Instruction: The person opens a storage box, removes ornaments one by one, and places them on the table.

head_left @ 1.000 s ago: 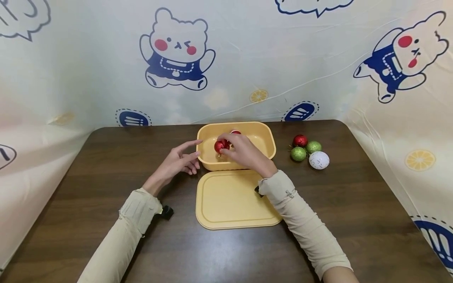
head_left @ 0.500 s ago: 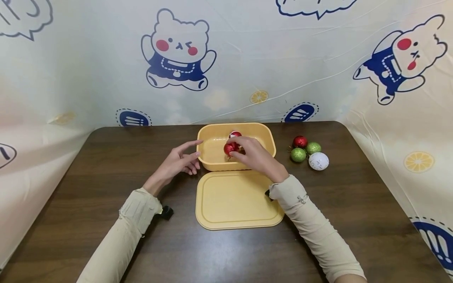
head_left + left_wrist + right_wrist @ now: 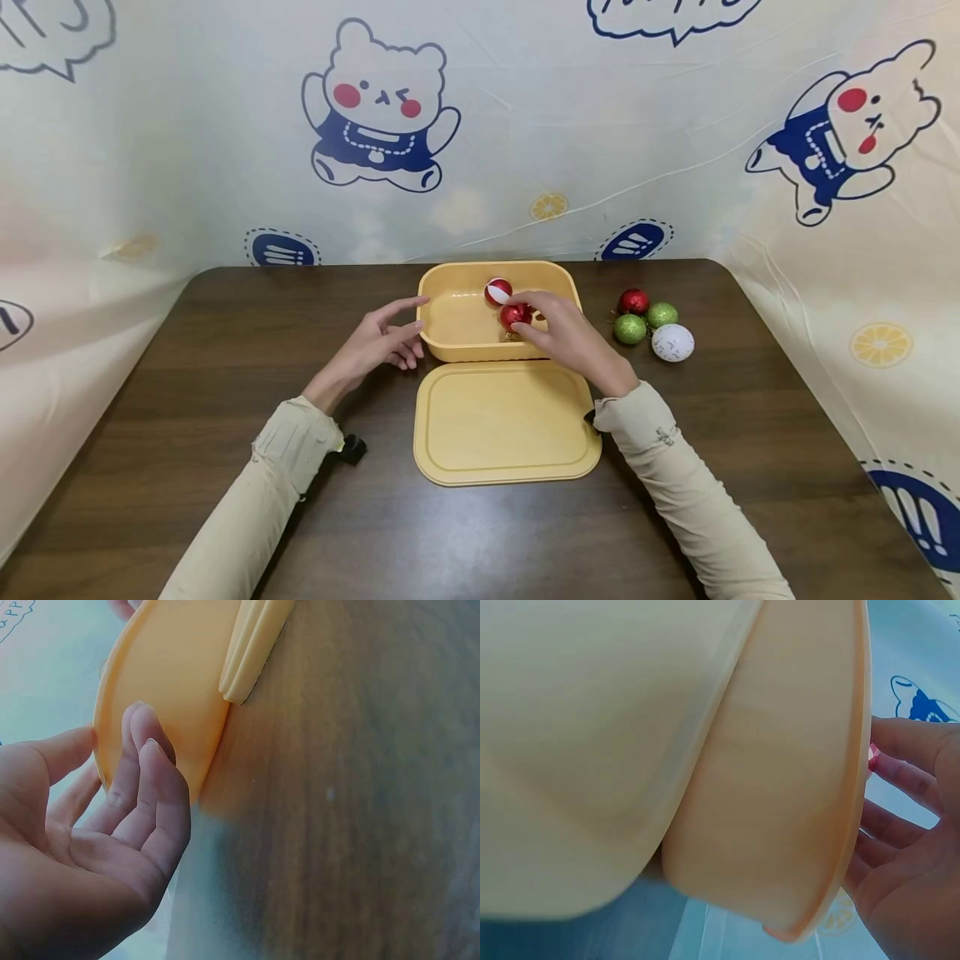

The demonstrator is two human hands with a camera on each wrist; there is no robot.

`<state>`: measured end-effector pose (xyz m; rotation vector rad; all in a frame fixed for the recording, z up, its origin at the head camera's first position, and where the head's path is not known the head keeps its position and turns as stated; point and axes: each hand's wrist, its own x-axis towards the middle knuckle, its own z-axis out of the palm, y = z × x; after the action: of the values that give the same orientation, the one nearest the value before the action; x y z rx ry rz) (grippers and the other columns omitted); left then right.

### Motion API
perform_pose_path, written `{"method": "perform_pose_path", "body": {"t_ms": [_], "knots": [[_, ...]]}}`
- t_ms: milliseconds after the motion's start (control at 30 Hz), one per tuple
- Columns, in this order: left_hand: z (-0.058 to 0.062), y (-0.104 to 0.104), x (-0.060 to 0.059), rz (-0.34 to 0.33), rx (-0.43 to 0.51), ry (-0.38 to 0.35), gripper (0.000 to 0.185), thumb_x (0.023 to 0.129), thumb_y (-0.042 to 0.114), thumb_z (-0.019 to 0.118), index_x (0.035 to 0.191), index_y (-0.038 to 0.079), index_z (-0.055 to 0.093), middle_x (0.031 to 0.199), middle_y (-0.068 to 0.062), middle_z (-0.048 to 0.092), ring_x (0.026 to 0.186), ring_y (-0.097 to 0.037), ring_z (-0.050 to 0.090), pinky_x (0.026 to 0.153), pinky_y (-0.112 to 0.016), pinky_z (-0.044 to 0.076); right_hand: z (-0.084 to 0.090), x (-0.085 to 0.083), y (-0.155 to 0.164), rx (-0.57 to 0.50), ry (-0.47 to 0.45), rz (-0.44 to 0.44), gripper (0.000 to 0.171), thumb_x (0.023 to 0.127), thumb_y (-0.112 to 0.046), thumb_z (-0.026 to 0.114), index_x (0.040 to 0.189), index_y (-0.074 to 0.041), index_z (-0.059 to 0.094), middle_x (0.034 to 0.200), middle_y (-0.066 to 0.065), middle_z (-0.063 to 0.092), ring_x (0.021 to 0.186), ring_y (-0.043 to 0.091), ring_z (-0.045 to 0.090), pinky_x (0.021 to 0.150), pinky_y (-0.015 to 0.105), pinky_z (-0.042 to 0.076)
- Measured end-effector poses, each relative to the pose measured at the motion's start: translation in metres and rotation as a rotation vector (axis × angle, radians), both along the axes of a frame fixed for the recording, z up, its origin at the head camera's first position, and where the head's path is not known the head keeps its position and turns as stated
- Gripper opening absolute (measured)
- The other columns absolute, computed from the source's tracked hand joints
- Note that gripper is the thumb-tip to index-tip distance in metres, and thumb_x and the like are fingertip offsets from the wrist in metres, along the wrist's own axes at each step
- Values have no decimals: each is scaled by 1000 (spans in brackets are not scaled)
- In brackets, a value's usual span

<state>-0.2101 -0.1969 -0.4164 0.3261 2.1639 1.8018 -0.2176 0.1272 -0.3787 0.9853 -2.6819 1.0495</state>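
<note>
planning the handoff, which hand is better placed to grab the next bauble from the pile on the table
Right. The right hand is beside the loose baubles; the left hand steadies the yellow box on its far side.

Yellow box (image 3: 558,287), glittery red ball (image 3: 514,315) (another red-and-white (image 3: 497,292)), dark wood table (image 3: 225,350).

Head view bright, even, soft overhead light; I see pale glare patch on table (image 3: 480,542) near bottom edge, faint shadows under sleeves. Wide-angle bend at frame edges. Left wrist view soft, wood grain smeared. Right wrist view too close, yellow box (image 3: 780,787) blurred, washed out.
</note>
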Motion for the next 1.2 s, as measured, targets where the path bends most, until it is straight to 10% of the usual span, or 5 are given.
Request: {"method": "perform_pose_path", "body": {"t_ms": [1200], "knots": [[2,1,2,-3,-2,0,55,101,33,59,152,21,41,83,-24,66,64,-23,65,60,-38,59,23,7,79,-7,95,-253,36,91,-13,74,125,-5,64,113,13,68,91,25,63,80,44,57]]}}
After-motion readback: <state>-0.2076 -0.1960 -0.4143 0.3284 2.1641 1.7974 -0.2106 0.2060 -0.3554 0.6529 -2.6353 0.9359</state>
